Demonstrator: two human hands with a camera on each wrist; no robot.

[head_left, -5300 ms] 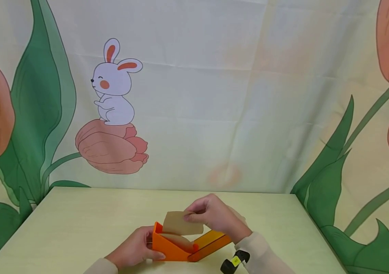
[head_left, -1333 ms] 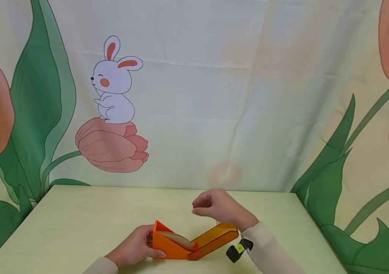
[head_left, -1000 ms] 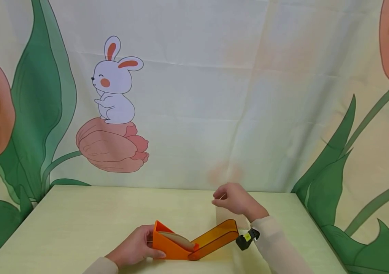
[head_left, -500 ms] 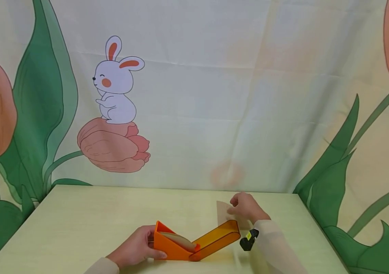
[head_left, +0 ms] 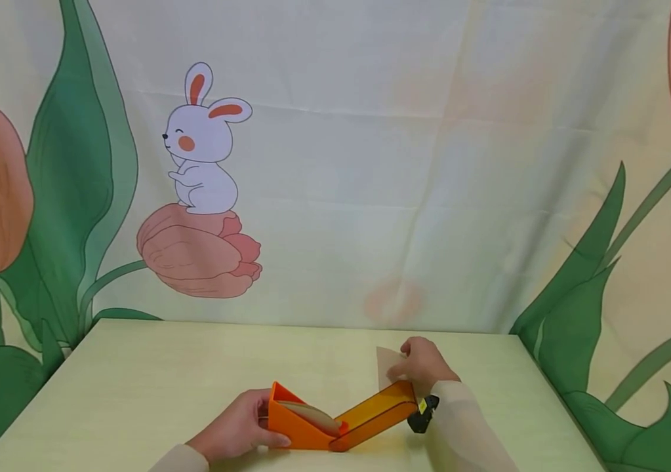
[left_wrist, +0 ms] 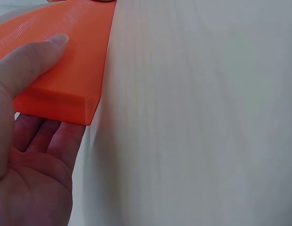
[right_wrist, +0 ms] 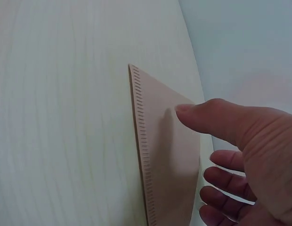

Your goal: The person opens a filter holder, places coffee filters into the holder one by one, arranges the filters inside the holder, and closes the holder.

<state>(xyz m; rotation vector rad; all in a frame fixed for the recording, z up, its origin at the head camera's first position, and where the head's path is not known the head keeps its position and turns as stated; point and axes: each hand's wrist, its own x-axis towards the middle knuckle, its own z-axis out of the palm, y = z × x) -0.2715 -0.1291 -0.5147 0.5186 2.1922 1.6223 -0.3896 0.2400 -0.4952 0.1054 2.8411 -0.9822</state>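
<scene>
My left hand (head_left: 237, 423) grips the closed end of an orange box (head_left: 296, 432), its thumb on the near side and its fingers behind. Brown paper coffee filters (head_left: 311, 414) lie inside, how many I cannot tell. The box's see-through amber lid (head_left: 379, 410) is swung out to the right. Beyond the lid, my right hand (head_left: 424, 367) reaches over a brown coffee filter (right_wrist: 167, 160) with a crimped edge. In the right wrist view, the thumb is over the filter and the loosely bent fingers are past its far edge, with a gap between them.
Pale wood-grain table (head_left: 164, 373) under everything. A cloth backdrop (head_left: 335, 196) with a printed rabbit and tulips hangs behind its far edge. A black device with a yellow label (head_left: 424, 414) sits on the right wrist, close to the lid's end.
Earlier my right hand held a filter above the box; that filter has left its fingers. The hand has since moved right, down to the filter on the table. My left hand stays on the box.
</scene>
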